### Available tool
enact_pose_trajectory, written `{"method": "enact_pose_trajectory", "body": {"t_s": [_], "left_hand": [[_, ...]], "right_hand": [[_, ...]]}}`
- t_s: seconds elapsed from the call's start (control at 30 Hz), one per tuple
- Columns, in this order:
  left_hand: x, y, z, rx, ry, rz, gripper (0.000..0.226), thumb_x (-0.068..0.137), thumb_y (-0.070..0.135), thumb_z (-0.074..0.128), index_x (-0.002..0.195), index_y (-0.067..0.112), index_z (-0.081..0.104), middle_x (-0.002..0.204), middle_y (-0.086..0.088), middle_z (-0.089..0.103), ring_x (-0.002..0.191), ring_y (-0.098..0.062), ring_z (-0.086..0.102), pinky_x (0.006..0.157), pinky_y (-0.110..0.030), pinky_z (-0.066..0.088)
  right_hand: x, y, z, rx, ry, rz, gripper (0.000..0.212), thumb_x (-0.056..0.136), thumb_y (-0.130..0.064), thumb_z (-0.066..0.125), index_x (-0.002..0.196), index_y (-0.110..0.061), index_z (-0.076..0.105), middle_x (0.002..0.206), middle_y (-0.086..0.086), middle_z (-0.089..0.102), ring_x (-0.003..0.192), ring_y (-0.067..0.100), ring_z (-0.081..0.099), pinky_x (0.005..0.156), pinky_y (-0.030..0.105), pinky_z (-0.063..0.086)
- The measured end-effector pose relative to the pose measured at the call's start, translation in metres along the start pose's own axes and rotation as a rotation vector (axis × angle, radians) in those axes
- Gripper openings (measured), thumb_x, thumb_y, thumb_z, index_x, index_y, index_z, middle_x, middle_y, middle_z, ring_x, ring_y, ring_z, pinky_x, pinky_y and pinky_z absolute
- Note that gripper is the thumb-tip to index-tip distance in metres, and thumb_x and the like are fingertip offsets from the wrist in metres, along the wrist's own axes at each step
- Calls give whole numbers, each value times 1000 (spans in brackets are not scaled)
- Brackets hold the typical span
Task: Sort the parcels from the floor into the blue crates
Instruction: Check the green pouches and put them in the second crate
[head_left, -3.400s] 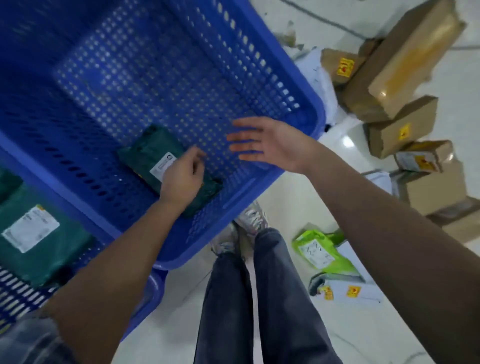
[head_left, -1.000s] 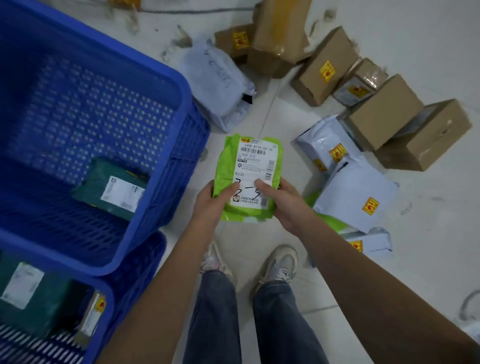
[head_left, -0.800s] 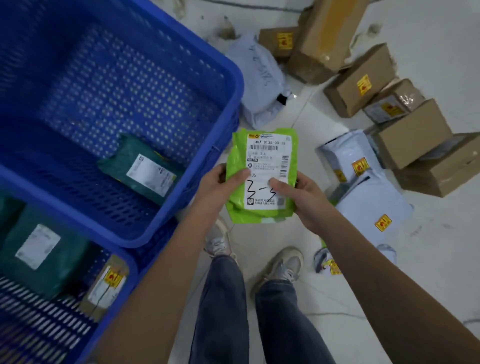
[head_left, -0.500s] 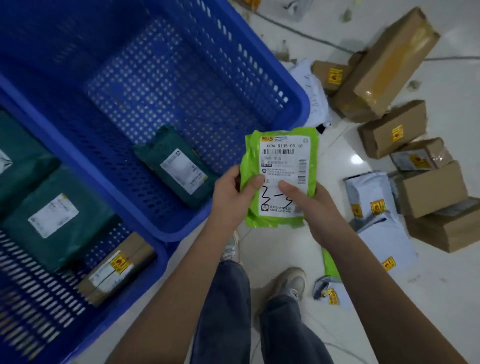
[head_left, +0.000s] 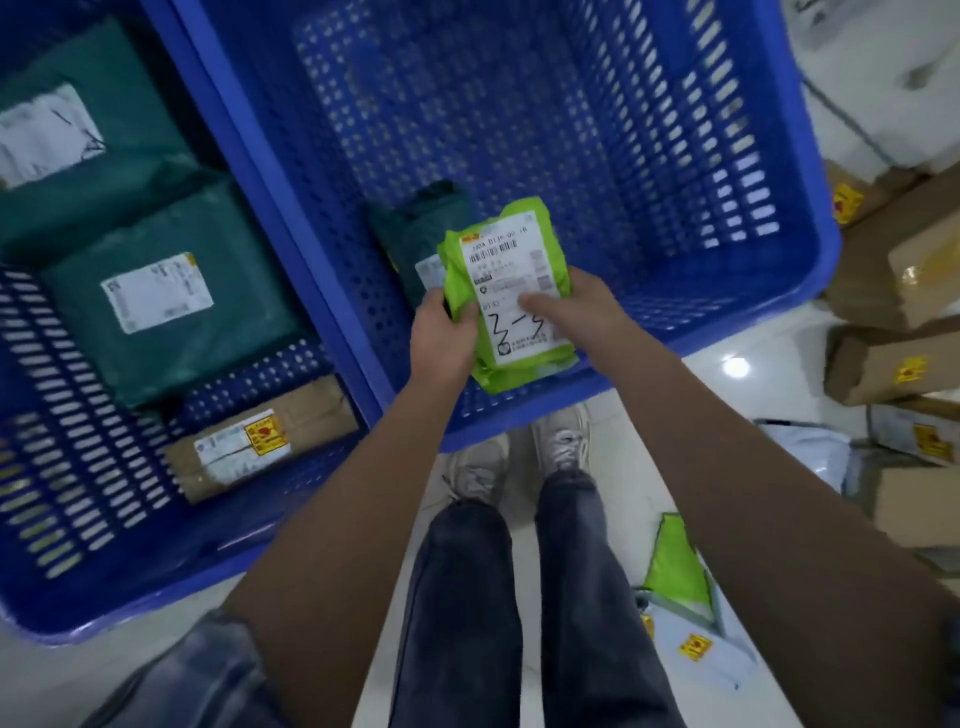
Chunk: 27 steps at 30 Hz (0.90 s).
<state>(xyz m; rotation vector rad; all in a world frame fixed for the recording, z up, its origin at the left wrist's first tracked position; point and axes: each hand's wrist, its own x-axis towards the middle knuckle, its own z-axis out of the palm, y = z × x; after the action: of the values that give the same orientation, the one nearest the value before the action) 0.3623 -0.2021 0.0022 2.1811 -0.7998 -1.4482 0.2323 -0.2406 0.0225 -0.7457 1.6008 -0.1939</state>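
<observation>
Both hands hold a bright green parcel (head_left: 511, 291) with a white shipping label over the near edge of the middle blue crate (head_left: 810, 244). My left hand (head_left: 441, 338) grips its left side and my right hand (head_left: 576, 306) grips its right side, thumb on the label. Just behind it, a dark green parcel (head_left: 410, 223) lies on that crate's floor, partly hidden. The left blue crate (head_left: 156, 577) holds two dark green parcels (head_left: 161, 296) and a brown box (head_left: 260, 436).
Brown cardboard boxes (head_left: 893, 364) with yellow stickers are piled on the white floor at the right. Grey mailers (head_left: 691, 654) and another green parcel (head_left: 675, 561) lie by my right leg. My shoes (head_left: 519, 457) stand against the middle crate's near wall.
I have turned from the floor pile toward the crates. The green parcel, held in both hands throughout, has moved left from above the floor to above the middle crate's near edge.
</observation>
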Motion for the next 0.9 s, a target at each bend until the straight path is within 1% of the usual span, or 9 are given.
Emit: {"method": "enact_pose_trajectory", "body": {"t_s": [0.1,0.2,0.4,0.53,0.57,0.63,0.7,0.8,0.9], "left_hand": [[2,-8,3,56,15,-53,14,93,12,50,102,1,56,88,-6,54,81,-21,53,69,-33,46],[7,-12,6,53,74,-122,11,93,13,51,101,5,53,85,-6,56,77,-21,51,61,-28,40],[27,-26,14,314,116,-283,29,93,4,46,121,9,42,114,-15,58,89,-30,55,67,-39,42],[34,-37,26,592,94,-288,70,91,-5,44,149,12,9,147,-20,27,111,-39,53,84,-48,46],[34,-40,29,664,86,-251,77,91,-7,42,151,16,-1,149,-22,21,105,-39,55,81,-47,48],[33,-47,32,835,5,-160,81,93,-8,37,151,24,-10,145,-26,23,92,-37,59,71,-43,49],[34,-54,35,930,-121,-165,71,97,0,33,151,23,-7,141,-27,28,101,-38,57,76,-44,48],[41,-64,40,876,-211,-293,60,96,11,41,148,2,12,137,-25,41,115,-39,52,90,-46,47],[47,-58,38,884,-261,-363,56,95,18,44,142,-5,25,129,-19,52,112,-33,56,90,-43,50]], "right_hand": [[14,13,10,-174,51,73,34,92,-9,53,126,-2,53,124,17,60,112,32,59,86,37,48],[23,22,14,-298,23,102,46,98,-10,35,144,-5,30,123,17,54,104,30,55,80,37,44],[47,29,26,-381,-278,121,47,99,-11,37,147,-12,33,150,9,37,115,23,53,74,11,44],[64,36,38,-494,-335,155,54,98,-10,36,150,-13,23,156,10,24,76,6,46,51,3,40],[68,39,39,-554,-354,141,54,99,-10,36,150,-12,21,157,10,21,81,7,47,55,7,42],[73,46,41,-667,-398,81,52,99,-11,36,149,-10,23,157,9,20,119,21,48,91,27,48],[74,52,40,-794,-463,35,50,99,-12,34,148,-9,26,157,10,20,140,29,28,115,37,26],[76,53,35,-873,-562,-11,50,98,-4,36,147,-8,30,157,7,18,142,26,25,110,26,24],[79,53,27,-994,-625,-65,53,95,-3,40,147,-12,31,158,4,18,140,27,30,110,33,30]]}}
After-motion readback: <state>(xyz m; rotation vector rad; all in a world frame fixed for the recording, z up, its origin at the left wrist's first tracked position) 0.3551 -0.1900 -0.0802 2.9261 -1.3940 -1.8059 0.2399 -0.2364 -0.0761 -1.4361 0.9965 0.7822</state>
